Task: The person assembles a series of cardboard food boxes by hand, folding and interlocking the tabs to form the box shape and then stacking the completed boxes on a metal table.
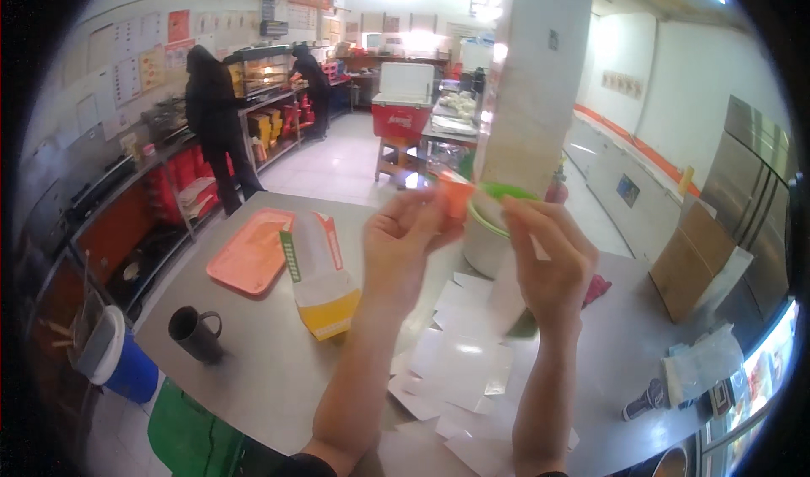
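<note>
My left hand (401, 236) is raised over the table, thumb and fingers pinched on a small orange and white paperboard piece (456, 195). My right hand (553, 253) is held up beside it with bent fingers closed at the piece's pale right side; blur hides the exact grip. Under my hands lie several flat white paperboard blanks (462, 363), loosely overlapping. To the left of my left forearm rests a paperboard food carton (327, 312) in yellow, white, green and orange. Behind my hands sits a pale bucket with a green rim (483, 253).
An orange tray (251, 253) and a dark mug (192, 335) occupy the table's left side. On the right are a brown paper bag (693, 262), a clear plastic bag (704, 365) and a dark bottle (645, 399). Two people in dark clothes work at the far-left counter.
</note>
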A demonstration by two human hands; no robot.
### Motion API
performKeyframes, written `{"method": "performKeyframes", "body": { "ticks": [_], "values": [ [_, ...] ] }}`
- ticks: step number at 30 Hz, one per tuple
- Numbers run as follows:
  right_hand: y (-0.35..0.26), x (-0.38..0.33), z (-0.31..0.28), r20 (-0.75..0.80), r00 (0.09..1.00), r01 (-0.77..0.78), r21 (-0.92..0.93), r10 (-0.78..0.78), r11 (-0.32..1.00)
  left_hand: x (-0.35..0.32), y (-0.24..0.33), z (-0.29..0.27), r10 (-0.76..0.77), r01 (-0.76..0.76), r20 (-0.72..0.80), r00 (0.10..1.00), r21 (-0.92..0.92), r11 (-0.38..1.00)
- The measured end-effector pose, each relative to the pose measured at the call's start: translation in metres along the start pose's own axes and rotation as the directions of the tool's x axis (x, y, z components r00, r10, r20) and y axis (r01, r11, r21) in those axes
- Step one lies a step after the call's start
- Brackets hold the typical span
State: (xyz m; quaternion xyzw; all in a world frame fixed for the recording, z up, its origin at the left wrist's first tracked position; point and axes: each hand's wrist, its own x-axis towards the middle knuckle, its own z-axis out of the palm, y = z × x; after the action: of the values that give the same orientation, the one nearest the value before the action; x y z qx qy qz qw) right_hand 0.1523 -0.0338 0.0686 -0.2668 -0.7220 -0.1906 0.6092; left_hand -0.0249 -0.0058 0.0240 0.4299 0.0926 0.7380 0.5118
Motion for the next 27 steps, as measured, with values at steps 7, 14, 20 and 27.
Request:
{"method": "performKeyframes", "body": {
  "ticks": [7, 14, 20, 27],
  "values": [
    [-0.030, 0.002, 0.006, -0.089, 0.989, -0.111, 0.056, 0.116, 0.992, -0.008, -0.017, 0.029, 0.125, -0.144, 0.090, 0.988, 0.263, 0.954],
    [-0.046, 0.005, -0.004, 0.082, 0.923, -0.382, 0.076, 0.377, 0.921, -0.012, -0.012, 0.033, 0.198, -0.206, 0.056, 0.979, 0.220, 0.954],
    [-0.033, 0.003, -0.010, 0.070, 0.902, -0.431, 0.145, 0.425, 0.891, -0.012, -0.011, 0.030, 0.066, -0.101, 0.151, 0.986, 0.241, 0.965],
    [-0.034, 0.006, -0.013, 0.102, 0.929, -0.367, 0.130, 0.356, 0.921, -0.008, -0.012, 0.017, 0.110, -0.159, 0.211, 0.971, 0.232, 0.960]
  ]
}}
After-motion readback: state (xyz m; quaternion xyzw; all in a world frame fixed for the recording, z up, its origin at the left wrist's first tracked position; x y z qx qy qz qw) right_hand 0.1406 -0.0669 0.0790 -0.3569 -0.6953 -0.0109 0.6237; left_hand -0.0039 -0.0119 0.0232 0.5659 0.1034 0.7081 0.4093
